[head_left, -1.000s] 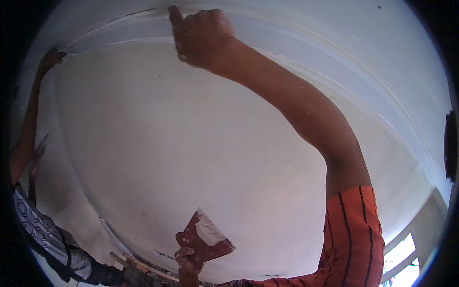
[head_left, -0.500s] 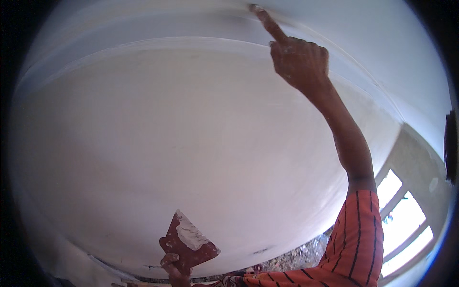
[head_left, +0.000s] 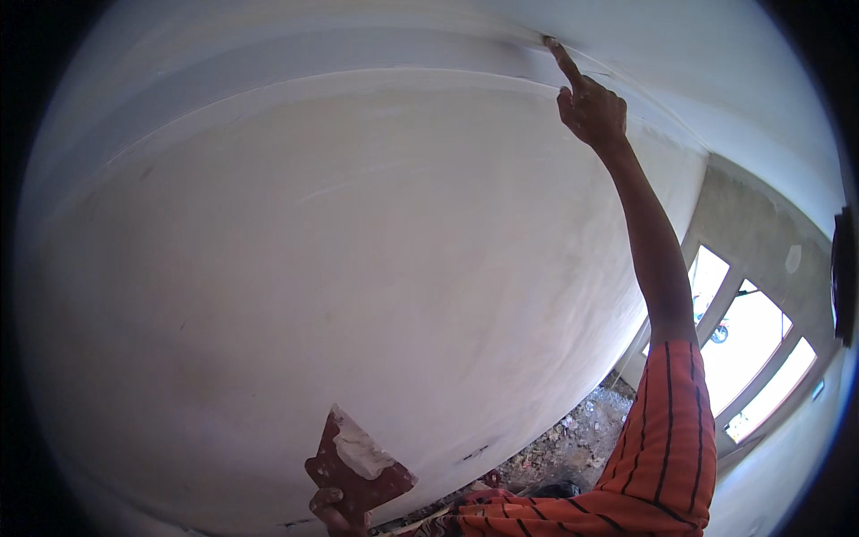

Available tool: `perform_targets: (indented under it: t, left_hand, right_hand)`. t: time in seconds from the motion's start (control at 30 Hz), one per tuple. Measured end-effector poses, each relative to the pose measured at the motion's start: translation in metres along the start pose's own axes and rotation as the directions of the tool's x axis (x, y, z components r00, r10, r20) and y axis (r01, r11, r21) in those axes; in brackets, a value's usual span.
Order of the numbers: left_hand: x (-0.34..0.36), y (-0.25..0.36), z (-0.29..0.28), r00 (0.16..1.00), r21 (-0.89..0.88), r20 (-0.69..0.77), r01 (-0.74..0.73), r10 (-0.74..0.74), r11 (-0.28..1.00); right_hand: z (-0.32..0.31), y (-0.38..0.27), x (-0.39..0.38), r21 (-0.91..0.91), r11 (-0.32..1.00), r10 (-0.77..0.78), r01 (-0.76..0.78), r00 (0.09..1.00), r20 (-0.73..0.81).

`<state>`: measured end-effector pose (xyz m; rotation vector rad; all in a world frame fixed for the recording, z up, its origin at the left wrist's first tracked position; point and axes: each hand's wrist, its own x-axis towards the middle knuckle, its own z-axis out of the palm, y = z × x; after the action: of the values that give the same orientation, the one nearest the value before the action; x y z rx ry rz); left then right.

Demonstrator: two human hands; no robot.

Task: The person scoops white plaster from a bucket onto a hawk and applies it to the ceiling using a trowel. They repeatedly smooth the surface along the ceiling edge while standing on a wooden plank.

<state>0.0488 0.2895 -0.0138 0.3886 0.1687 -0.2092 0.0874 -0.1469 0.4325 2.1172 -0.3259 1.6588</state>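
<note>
My right hand (head_left: 592, 109) is raised at the end of a stretched arm, its index finger straight and the other fingers curled. The fingertip touches the moulding (head_left: 501, 45) along the join of wall and ceiling, and the hand holds nothing that I can see. Low in the view, my left hand (head_left: 329, 508) grips a flat, dark red putty plate (head_left: 358, 488) by one edge. A smear of white putty (head_left: 360, 450) lies on that plate. Part of the left hand is cut off by the lower edge.
A broad pale plastered wall (head_left: 313, 251) fills the middle. The ceiling (head_left: 734, 98) meets it above. To the right is a bright window opening with upright bars (head_left: 761, 353). Rubble-strewn ground (head_left: 573, 443) shows low beside my orange striped sleeve (head_left: 667, 430).
My right fingertip has moved rightward along the moulding. The view has shifted, showing more of the window and ground. The plate stays in my left hand.
</note>
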Motion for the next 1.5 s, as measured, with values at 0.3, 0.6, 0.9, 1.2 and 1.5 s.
perform_targets:
  t: [0.3, 0.6, 0.9, 1.2, 1.5]
  left_hand:
    - [-0.012, 0.005, 0.016, 0.998, 0.045, 0.053, -0.029, 0.026, 0.999]
    - [-0.004, 0.01, 0.0, 0.983, 0.095, 0.181, 0.002, -0.019, 0.995]
    - [-0.016, 0.026, -0.031, 0.982, 0.373, 0.04, -0.186, 0.184, 0.909]
    - [-0.029, 0.042, 0.048, 0.942, 0.275, 0.283, -0.259, 0.179, 0.926]
    - [-0.009, 0.051, 0.028, 0.735, 0.19, 0.67, -0.308, 0.107, 0.932]
  right_hand:
    - [0.038, 0.056, -0.009, 0.019, 0.982, 0.184, -0.188, 0.975, 0.125]
    - [0.05, 0.094, -0.018, -0.046, 0.89, 0.45, -0.453, 0.862, 0.233]
    - [-0.038, -0.016, -0.076, 0.882, 0.422, 0.002, -0.207, 0.974, 0.227]
    - [-0.083, -0.145, -0.203, 0.89, -0.172, -0.732, -0.422, 0.659, 0.171]
    - [-0.047, -0.18, -0.217, 0.765, -0.081, -0.767, -0.639, 0.53, 0.361]
